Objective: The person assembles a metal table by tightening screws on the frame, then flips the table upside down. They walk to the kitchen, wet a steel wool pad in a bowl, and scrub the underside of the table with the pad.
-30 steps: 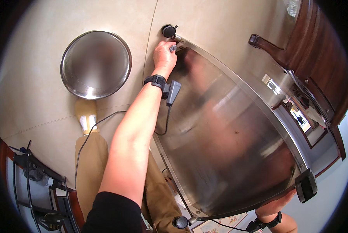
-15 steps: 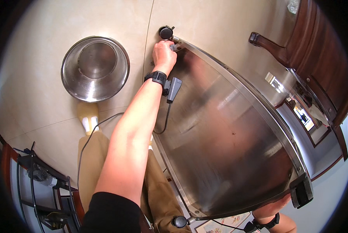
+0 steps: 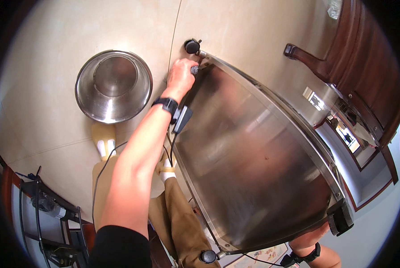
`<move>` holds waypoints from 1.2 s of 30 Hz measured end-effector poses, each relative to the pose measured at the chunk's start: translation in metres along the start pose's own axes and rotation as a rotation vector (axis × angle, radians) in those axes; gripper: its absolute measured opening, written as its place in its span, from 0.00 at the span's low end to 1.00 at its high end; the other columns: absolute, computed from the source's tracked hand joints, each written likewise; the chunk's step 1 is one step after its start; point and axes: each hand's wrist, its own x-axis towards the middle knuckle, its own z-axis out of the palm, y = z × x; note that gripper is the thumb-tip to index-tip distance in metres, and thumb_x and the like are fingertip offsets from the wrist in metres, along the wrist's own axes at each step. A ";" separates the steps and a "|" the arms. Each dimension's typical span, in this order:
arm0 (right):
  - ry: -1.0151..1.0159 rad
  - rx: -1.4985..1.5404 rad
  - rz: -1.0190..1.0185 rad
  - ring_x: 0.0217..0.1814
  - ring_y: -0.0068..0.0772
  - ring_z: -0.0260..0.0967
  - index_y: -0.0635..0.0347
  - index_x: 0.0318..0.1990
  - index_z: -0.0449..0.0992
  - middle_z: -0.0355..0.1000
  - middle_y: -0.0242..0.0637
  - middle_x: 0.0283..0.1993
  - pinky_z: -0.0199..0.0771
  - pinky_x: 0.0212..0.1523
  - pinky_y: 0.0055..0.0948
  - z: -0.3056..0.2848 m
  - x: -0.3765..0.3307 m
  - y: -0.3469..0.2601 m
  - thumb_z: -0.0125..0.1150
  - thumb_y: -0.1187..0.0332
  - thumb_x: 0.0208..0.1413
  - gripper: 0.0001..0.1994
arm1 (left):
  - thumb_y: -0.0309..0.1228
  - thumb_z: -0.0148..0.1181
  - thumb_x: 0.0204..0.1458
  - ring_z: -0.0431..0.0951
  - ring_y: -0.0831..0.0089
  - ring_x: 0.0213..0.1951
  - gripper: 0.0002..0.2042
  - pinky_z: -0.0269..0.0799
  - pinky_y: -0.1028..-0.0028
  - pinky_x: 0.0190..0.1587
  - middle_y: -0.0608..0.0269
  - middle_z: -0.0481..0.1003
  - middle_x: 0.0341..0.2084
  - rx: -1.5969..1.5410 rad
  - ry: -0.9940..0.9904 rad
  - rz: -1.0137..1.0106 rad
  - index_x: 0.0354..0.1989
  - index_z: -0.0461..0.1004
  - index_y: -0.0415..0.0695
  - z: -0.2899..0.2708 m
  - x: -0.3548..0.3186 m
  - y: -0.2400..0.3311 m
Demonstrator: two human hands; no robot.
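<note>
Head view, item: stainless steel trolley top (image 3: 258, 156), a large polished rectangular panel with a raised rim and dark corner wheels (image 3: 192, 45).
Location: beside the steel bowl (image 3: 114, 85), which stands to its left on the pale tile floor (image 3: 48, 67).
Left hand (image 3: 180, 76): fingers closed on the far left corner fitting.
Right hand (image 3: 314, 252): only the wrist shows below the near right corner; grip cannot be told.
Handling, judged: stiff, probably heavy, slick faces; best held by rim or corners.
</note>
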 end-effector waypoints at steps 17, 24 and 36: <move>-0.132 0.140 0.029 0.72 0.39 0.52 0.50 0.72 0.54 0.54 0.30 0.73 0.49 0.72 0.42 0.009 0.005 -0.004 0.37 0.34 0.63 0.38 | 0.17 0.58 0.46 0.75 0.55 0.47 0.16 0.72 0.62 0.54 0.55 0.77 0.42 -0.022 0.132 -0.036 0.43 0.81 0.44 0.018 0.003 0.010; 0.010 -0.071 -0.006 0.72 0.39 0.53 0.51 0.72 0.54 0.55 0.31 0.73 0.50 0.71 0.42 0.008 -0.003 -0.002 0.37 0.36 0.65 0.37 | 0.16 0.59 0.45 0.75 0.55 0.46 0.18 0.73 0.61 0.51 0.56 0.75 0.40 0.084 0.039 0.068 0.46 0.79 0.43 0.005 -0.022 -0.007; 0.037 0.007 -0.010 0.71 0.39 0.55 0.53 0.70 0.57 0.57 0.32 0.71 0.52 0.70 0.42 0.003 -0.003 0.003 0.38 0.35 0.64 0.37 | 0.20 0.64 0.48 0.78 0.61 0.48 0.15 0.74 0.69 0.52 0.57 0.78 0.42 -0.415 0.067 0.070 0.46 0.81 0.46 0.001 -0.003 0.054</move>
